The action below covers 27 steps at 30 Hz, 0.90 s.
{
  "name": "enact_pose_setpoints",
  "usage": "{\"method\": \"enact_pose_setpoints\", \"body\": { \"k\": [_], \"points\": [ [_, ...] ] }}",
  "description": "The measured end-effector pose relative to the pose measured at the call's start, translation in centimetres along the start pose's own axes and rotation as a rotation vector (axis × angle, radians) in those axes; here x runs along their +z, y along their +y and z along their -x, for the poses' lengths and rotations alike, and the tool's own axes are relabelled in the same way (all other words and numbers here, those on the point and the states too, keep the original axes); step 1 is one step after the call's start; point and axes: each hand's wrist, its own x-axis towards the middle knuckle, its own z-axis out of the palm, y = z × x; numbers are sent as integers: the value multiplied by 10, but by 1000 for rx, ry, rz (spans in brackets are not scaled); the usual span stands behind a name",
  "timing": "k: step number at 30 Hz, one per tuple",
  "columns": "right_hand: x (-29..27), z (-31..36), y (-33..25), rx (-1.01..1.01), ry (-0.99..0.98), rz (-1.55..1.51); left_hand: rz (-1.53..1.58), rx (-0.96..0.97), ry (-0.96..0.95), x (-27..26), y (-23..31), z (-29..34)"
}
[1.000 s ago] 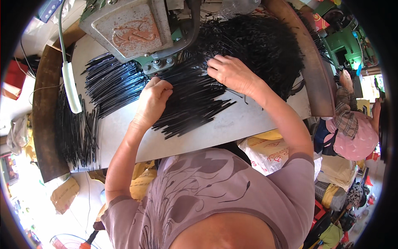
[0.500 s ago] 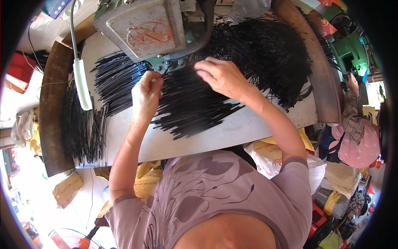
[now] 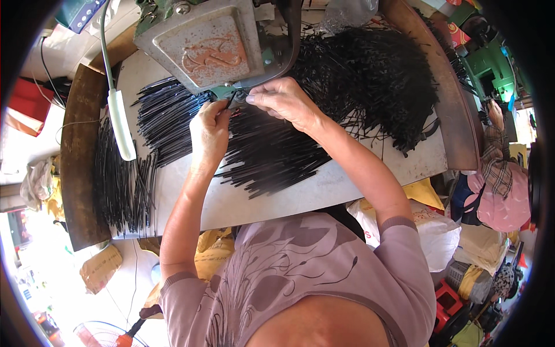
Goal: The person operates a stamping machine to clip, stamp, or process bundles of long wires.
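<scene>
My left hand (image 3: 209,132) pinches the end of a thin black strip just under the head of a bench machine (image 3: 199,55), grey-green with a worn orange emblem. Close beside it on the right, my right hand (image 3: 288,103) has its fingertips pressed together at the machine's working point. Whatever those right fingertips hold is too small to make out. Below and between my hands lies a fanned bundle of black strips (image 3: 272,156). Another bundle of black strips (image 3: 167,118) rests left of my left hand.
A large tangled heap of black strips (image 3: 376,75) covers the table's right side. More strips (image 3: 124,185) lie along the brown left rim (image 3: 84,156). A white tube lamp (image 3: 120,127) hangs at the left. At the far right, another person (image 3: 500,191) sits by a green machine (image 3: 491,69).
My right hand has moved left and slightly up, from over the strips to the machine's working point beside my left hand. My left hand stays at the machine, still pinching.
</scene>
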Motion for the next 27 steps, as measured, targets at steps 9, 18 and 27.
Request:
{"method": "enact_pose_setpoints", "body": {
  "k": [9,18,27],
  "points": [
    [6,-2,-6,2,26,-53,39,-31,-14,-3,3,1],
    [7,-8,-3,-35,42,-111,39,16,-7,-2,6,-2],
    [10,-7,-5,20,69,-100,-1,88,-23,-4,1,-6]
  ]
}}
